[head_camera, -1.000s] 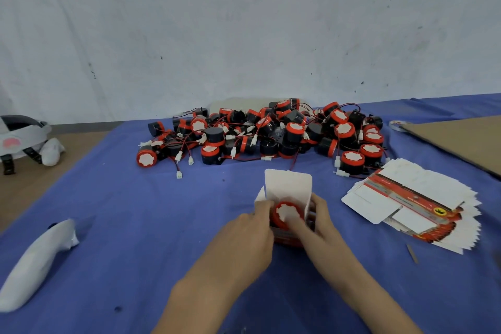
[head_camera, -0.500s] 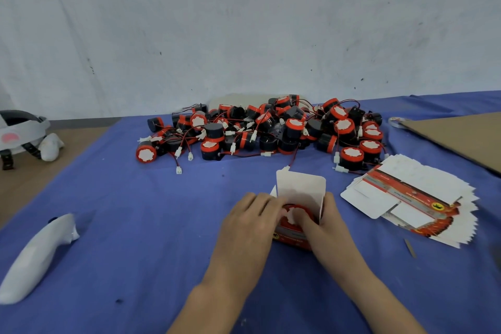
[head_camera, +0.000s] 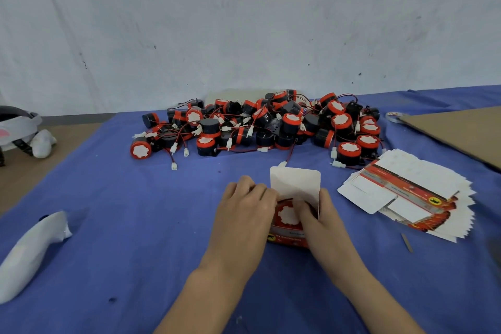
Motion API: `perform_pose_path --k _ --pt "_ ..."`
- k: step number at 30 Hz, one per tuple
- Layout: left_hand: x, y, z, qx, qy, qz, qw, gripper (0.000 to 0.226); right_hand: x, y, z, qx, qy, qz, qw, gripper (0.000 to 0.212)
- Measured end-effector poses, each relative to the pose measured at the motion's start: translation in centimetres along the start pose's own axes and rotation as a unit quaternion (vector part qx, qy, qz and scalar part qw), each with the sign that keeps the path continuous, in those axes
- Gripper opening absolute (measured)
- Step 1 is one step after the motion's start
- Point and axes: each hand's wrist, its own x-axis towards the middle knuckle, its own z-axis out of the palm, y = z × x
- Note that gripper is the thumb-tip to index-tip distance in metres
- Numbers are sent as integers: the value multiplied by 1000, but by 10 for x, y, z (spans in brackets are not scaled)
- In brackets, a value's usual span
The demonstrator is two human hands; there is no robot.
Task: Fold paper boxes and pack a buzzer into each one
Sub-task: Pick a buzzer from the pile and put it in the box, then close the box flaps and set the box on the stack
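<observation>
gripping the small red paper box [head_camera: 288, 237] from both sides, the two hands meet on the blue cloth [head_camera: 135, 225]. the left hand [head_camera: 244, 214] curls its fingers round the box's left wall. the right hand [head_camera: 324, 222] wraps the right wall, with one fingertip bent over onto the buzzer [head_camera: 286, 215]. that buzzer sits inside the open box between the hands, its red rim and white face turned up. the box's white lid flap [head_camera: 295, 184] stands upright just beyond the fingertips. farther out past both hands lies a heap of loose buzzers [head_camera: 271, 127], black and red with thin wires and white plugs. off the right hand's outer side a fanned stack of flat box blanks [head_camera: 412, 192] rests on the cloth, and beyond that lies a brown cardboard sheet [head_camera: 461, 133]. well away on the left hand's outer side lies a white handheld object [head_camera: 29, 249], and farther out a white headset [head_camera: 16, 130].
</observation>
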Motion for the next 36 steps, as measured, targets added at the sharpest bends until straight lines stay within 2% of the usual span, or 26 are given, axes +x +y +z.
perform_pose_path --k 8,11,13,15,20,24,26,29,32,34,36 --pt "1 5 -4 31 -46 50 997 25 -3 -5 5 3 46 -6 999 17" --pt "-2 4 -3 20 -19 60 998 49 -5 -8 5 9 63 -1 998 21" --pt "-3 4 -6 6 32 45 998 71 -6 -10 5 11 74 4 997 24" --pt "-5 6 -7 -5 56 31 998 81 -5 -11 4 8 88 6 996 29" --pt "-12 7 -3 -34 -13 3 999 69 -6 -11 7 11 95 11 995 29" --pt "-12 11 -1 4 -51 10 999 76 -7 -10 8 25 84 6 996 25" --pt "-11 13 -2 1 -69 27 997 65 -6 -9 7 19 71 8 997 21" --pt "-12 5 -10 -80 -28 21 996 48 -6 -8 3 -6 40 10 999 14" --pt "-19 -3 -15 -232 62 -61 969 41 -6 -10 -2 -38 -10 -3 999 14" --pt "-21 -6 -11 -361 73 -154 917 33 -8 -13 -5 -37 -62 -4 997 20" --pt "-20 -10 -5 -443 40 -235 864 23 -9 -17 -8 4 -101 1 995 45"
